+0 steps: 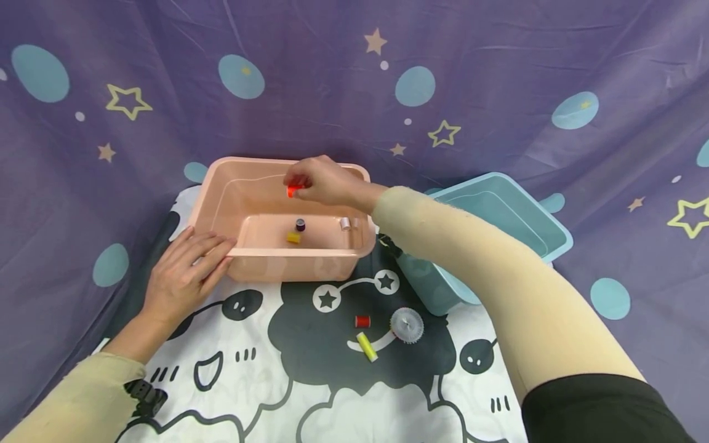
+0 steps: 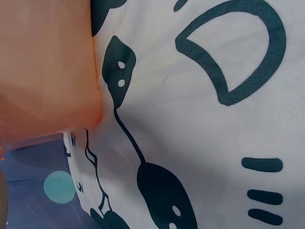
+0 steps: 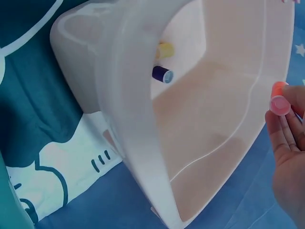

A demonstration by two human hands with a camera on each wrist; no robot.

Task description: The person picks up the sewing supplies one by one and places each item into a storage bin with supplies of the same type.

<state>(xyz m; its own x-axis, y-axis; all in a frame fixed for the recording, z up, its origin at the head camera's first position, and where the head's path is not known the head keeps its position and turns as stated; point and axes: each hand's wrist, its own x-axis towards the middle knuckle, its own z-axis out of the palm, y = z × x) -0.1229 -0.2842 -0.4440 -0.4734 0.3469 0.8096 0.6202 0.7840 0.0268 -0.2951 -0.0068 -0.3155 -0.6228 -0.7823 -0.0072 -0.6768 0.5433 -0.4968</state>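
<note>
My right hand [image 1: 327,181] pinches an orange-red thread spool [image 1: 295,191] between fingertips and thumb, above the back part of the pink bin [image 1: 293,269]. In the right wrist view the spool [image 3: 280,100] shows a round pale end. At the bin's front left corner my left hand [image 1: 191,271] holds the rim, fingers over the top edge. Inside the bin lie a dark spool [image 1: 300,225], a yellow spool [image 1: 293,237] and a white spool [image 1: 345,223] near the right wall. The left wrist view catches mostly tablecloth and the bin's outer wall [image 2: 47,71].
A teal bin [image 1: 498,206] stands at an angle on the right, partly behind my right forearm. In front of the bins lie a red spool [image 1: 362,322], a yellow spool [image 1: 367,347] and a clear round disc with a scalloped edge [image 1: 407,325]. A purple patterned curtain [image 1: 332,92] hangs behind.
</note>
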